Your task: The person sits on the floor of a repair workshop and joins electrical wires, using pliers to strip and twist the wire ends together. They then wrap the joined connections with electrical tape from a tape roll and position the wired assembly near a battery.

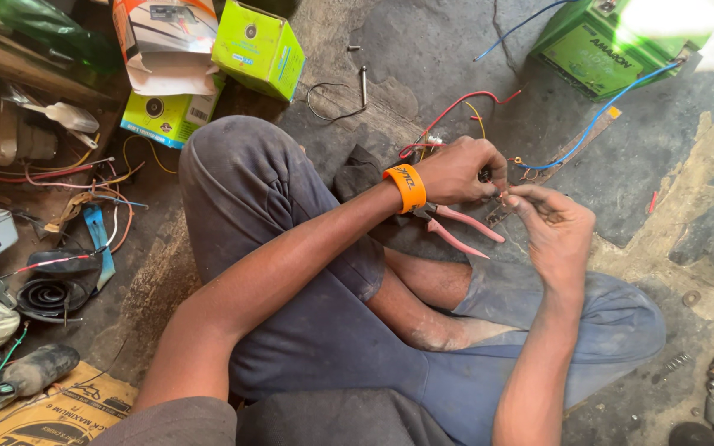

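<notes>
Both hands meet on a small wire end above the floor, fingertip to fingertip.

The left hand point(460, 169), wearing an orange wristband point(406, 187), is closed around a bundle of red, yellow and blue wires point(456, 107), its grip pinched at their near end. The right hand point(551, 223) lies just beside it, to its right, thumb and forefinger pinched shut on a small part too tiny to identify. The wires run away from the person toward a green battery point(601, 49). Pink-handled pliers point(460, 227) lie under the left wrist, handles pointing right, nearer the left hand; neither hand holds them.
</notes>
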A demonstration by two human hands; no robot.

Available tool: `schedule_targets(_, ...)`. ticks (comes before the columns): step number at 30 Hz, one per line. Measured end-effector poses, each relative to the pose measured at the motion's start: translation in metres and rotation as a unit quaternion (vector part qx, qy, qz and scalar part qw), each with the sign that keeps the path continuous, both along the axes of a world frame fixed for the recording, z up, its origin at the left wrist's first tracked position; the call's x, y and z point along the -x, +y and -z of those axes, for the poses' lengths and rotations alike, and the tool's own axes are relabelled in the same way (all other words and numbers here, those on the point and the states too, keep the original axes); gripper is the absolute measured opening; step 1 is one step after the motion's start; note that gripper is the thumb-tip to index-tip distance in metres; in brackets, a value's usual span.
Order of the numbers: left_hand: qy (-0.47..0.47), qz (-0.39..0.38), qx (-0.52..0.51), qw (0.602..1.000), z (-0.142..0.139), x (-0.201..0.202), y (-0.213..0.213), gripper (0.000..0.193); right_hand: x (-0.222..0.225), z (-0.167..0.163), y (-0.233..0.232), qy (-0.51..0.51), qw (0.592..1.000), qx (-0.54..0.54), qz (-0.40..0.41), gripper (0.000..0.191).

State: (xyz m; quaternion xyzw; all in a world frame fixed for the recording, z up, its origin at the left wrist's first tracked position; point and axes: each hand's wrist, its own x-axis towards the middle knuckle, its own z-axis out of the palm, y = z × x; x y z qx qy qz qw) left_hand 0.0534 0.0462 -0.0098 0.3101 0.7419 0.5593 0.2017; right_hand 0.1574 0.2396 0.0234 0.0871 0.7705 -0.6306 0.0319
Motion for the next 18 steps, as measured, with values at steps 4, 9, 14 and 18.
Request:
schedule_targets(4,-0.065,0.012,0.017,0.998,-0.0075,-0.0001,-0.0018,0.015,0.0015,-0.0046,-0.0023,0.002,1.0,-0.008,-0.001,0.019)
schedule_targets(9,-0.127,0.042,-0.009,0.991,-0.0103,-0.0008,-0.0026,0.01,0.0028,-0.0077,-0.0069,0.006,1.0,0.029,0.001,0.017)
schedule_targets(14,-0.151,0.045,-0.052,0.986,-0.0078,-0.0033,-0.0009,0.006,0.0033,-0.0043,-0.0062,0.014,0.998,0.061,0.007,0.017)
schedule_targets(18,-0.143,0.036,-0.061,0.987,-0.0079,-0.0058,-0.0008,0.005,0.004,-0.0023,-0.0041,0.008,0.998,0.065,0.011,0.017)
